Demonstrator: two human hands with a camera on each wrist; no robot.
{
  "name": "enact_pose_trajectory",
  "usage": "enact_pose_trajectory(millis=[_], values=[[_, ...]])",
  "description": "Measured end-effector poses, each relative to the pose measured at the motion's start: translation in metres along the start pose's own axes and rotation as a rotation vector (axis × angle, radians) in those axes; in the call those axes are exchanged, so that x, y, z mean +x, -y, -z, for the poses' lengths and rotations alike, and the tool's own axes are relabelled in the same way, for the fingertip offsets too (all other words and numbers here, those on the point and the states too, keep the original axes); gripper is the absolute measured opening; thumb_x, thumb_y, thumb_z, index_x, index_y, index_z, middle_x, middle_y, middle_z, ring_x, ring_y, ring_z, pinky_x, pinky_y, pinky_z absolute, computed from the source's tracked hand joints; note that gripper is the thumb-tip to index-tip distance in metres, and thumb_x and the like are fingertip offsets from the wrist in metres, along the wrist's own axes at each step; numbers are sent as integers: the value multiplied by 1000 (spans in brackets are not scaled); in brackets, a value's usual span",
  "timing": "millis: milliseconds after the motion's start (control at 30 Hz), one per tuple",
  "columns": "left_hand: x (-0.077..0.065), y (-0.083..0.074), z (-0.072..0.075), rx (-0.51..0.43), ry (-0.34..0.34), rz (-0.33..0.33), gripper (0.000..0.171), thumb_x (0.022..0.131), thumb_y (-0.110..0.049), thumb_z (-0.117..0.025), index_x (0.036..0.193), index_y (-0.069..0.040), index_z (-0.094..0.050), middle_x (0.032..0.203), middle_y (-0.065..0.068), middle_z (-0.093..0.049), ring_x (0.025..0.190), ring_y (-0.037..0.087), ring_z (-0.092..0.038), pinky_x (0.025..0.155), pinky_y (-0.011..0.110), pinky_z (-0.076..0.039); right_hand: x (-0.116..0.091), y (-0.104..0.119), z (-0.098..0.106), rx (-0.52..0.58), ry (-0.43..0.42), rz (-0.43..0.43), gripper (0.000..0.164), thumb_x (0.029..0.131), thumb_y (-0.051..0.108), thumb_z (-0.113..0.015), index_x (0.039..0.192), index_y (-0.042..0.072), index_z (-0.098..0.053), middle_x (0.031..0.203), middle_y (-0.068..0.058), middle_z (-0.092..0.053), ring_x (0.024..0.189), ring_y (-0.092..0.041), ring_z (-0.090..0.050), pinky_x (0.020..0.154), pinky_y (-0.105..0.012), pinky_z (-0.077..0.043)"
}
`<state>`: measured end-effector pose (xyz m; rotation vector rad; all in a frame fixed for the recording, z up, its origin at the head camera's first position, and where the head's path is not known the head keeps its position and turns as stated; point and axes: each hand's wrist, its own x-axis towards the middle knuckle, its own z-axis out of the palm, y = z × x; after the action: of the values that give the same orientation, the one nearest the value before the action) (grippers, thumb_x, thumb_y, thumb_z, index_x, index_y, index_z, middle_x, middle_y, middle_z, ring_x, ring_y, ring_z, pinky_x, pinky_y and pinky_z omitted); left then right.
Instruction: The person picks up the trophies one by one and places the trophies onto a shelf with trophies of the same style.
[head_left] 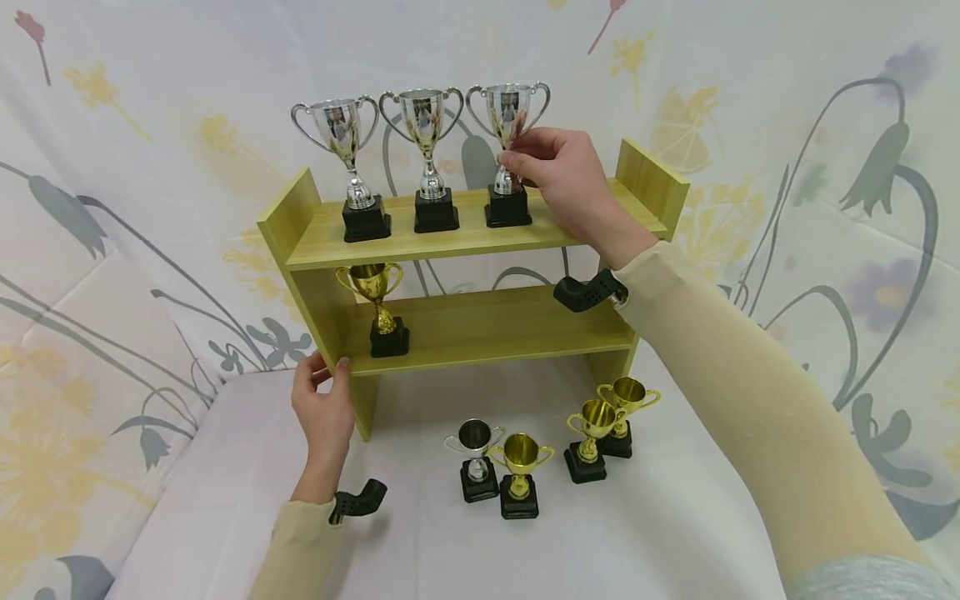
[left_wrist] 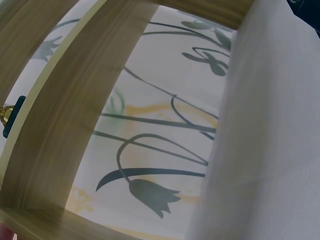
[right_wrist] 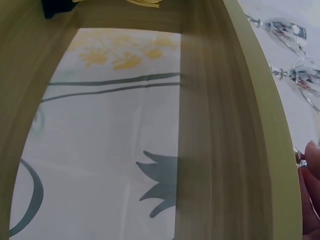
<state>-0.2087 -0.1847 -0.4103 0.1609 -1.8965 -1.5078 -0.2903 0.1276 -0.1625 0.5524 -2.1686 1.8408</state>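
Note:
My right hand (head_left: pixel 566 179) pinches the stem of a silver trophy cup (head_left: pixel 507 112) that stands upright on the top board of a wooden shelf (head_left: pixel 480 246). To its left on that board are two more silver trophy cups, a middle one (head_left: pixel 423 117) and a left one (head_left: pixel 341 129), all on black bases. A gold trophy cup (head_left: pixel 372 283) stands at the left end of the lower board. With thumb and fingers on either side of the shelf's left side panel (head_left: pixel 311 308), my left hand (head_left: pixel 324 408) grips it near the lower board.
On the white cloth in front of the shelf stand a small silver cup (head_left: pixel 477 442) and a gold cup (head_left: pixel 519 458) close together. Farther right, two gold cups, a front one (head_left: pixel 592 417) and a rear one (head_left: pixel 628 396), overlap. A flower-printed cloth (head_left: pixel 787 125) hangs behind.

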Motion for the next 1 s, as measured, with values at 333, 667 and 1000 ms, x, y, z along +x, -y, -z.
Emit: enact_pose_trajectory(millis=[333, 667, 1000], values=[[0, 0, 0, 0, -6, 11, 26, 98, -18, -61, 117, -2, -61, 102, -2, -54, 99, 12, -52, 77, 24, -47, 0, 1, -1, 26, 9, -22, 31, 95, 9, -67, 122, -6, -65, 109, -10, -69, 100, -19, -62, 94, -32, -48], [0, 0, 0, 4, -6, 15, 26, 98, -19, -61, 118, -2, -61, 102, -4, -54, 99, 12, -52, 78, 25, -47, 0, 0, -1, -5, 7, -21, 30, 95, 11, -67, 121, -4, -65, 110, -10, -69, 101, -20, -62, 94, -31, -48], [0, 0, -1, 9, -7, 10, 28, 98, -19, -60, 119, -1, -61, 103, -2, -55, 100, 12, -52, 78, 25, -47, 1, 0, 0, -22, 5, -28, 32, 95, 12, -67, 123, -3, -66, 111, -9, -69, 100, -19, -61, 93, -31, -47]])
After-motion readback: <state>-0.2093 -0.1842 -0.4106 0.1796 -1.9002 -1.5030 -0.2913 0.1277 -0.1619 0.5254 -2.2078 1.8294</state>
